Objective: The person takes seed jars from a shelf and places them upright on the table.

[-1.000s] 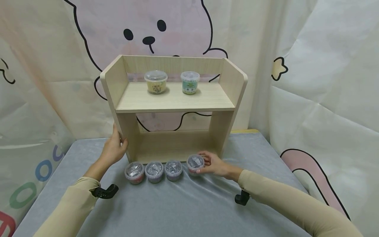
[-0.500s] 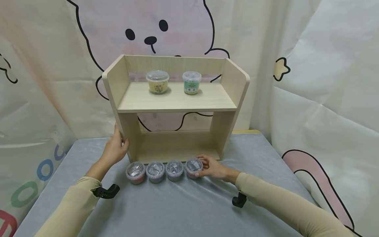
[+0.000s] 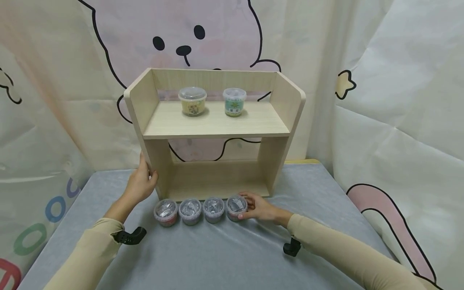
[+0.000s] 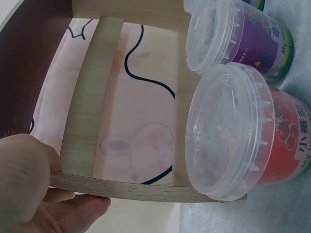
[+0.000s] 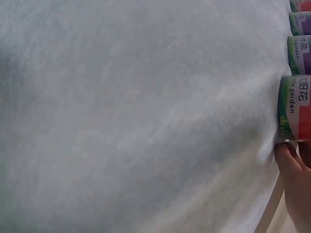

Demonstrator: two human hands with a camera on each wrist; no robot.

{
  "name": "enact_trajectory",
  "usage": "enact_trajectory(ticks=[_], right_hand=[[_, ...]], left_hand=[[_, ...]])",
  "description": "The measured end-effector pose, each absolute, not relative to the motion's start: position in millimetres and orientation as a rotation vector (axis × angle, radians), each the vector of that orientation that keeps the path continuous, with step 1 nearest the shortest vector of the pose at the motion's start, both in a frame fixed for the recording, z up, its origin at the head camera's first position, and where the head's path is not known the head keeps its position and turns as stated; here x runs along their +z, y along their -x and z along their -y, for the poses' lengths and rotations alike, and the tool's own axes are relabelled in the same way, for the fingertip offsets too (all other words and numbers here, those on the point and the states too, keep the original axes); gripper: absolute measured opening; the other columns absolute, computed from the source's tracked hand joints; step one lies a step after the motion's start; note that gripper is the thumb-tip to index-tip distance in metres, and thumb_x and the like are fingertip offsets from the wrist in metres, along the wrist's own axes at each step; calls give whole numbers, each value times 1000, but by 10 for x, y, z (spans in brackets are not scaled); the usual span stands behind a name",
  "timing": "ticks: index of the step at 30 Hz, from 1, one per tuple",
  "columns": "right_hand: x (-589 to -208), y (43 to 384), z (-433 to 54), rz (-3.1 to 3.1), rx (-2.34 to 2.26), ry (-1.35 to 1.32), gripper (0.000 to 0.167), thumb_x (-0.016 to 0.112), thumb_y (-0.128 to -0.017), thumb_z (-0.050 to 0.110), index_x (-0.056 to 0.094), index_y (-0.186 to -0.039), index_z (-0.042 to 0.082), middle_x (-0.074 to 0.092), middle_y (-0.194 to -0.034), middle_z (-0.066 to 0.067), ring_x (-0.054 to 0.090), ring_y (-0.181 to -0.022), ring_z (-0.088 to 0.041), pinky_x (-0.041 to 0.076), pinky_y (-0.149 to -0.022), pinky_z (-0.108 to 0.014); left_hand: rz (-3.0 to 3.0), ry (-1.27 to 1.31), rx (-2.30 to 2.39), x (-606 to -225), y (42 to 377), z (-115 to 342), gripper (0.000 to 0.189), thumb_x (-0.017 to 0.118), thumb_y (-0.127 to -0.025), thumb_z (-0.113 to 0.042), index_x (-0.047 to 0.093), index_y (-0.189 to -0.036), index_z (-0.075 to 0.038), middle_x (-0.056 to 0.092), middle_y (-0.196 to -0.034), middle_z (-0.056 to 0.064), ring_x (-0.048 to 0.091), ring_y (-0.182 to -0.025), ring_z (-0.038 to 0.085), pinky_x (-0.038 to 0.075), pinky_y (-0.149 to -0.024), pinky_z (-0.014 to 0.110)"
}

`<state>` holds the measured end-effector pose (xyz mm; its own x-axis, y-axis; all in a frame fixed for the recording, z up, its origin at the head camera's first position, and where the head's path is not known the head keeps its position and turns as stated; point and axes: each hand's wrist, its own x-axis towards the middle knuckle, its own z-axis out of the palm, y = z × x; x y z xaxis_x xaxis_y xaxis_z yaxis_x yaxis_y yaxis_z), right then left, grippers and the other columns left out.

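My left hand (image 3: 139, 183) grips the left side panel of a pale wooden two-tier shelf (image 3: 214, 131). In the left wrist view, the thumb lies on the inner side of the panel edge (image 4: 146, 191) and the fingers on the outer side. At the right end of a row of lidded plastic tubs, my right hand (image 3: 262, 207) holds a red-labelled tub (image 3: 237, 204) by its right side. That tub (image 5: 294, 107) stands upright on the cloth. To its left are two purple-labelled tubs (image 3: 214, 208) (image 3: 190, 210), then a red-labelled one (image 3: 166, 212).
On the upper board stand a yellow-labelled tub (image 3: 193, 102) and a green-labelled tub (image 3: 234, 103). A grey-blue cloth (image 3: 203, 257) covers the table, creased near the right hand. Printed curtains (image 3: 391, 133) hang behind and at both sides.
My right hand has slid the end tub left, closing the gap to the neighbouring purple tub. My left hand keeps its grip on the shelf panel.
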<state>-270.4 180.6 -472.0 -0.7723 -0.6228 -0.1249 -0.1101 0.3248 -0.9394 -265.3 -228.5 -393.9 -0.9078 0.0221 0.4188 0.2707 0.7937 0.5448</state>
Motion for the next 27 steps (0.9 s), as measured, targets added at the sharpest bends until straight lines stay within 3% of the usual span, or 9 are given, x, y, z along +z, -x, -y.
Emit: enact_trajectory(ticks=[9,18,27], right_hand=[[-4544,2678,-1892,-2200,-1395,700,68,69,-96,18,36,-152,-2,49,-150,-27,46,-142,-43,40,-117,-56],[-4228,2665,-2031,-2296,-1419,733,56,62,-101,23,44,-146,-4,50,-145,-31,47,-137,-49,45,-113,-53],[-3823,2591,-2014,-2308,-1425,830,51,60,-102,21,47,-145,-1,55,-143,-23,53,-135,-39,52,-108,-38]], left_hand=[[2596,239,-885,-3937,2647,2275,78,49,-97,-8,2,-159,-6,66,-104,39,67,-87,50,52,-69,60],[2618,229,-895,-3935,2612,2279,79,48,-99,-9,-2,-160,-5,64,-108,42,67,-89,52,53,-70,60],[2614,227,-885,-3938,2606,2263,79,49,-98,-7,-1,-160,-4,65,-105,40,67,-86,49,52,-68,58]])
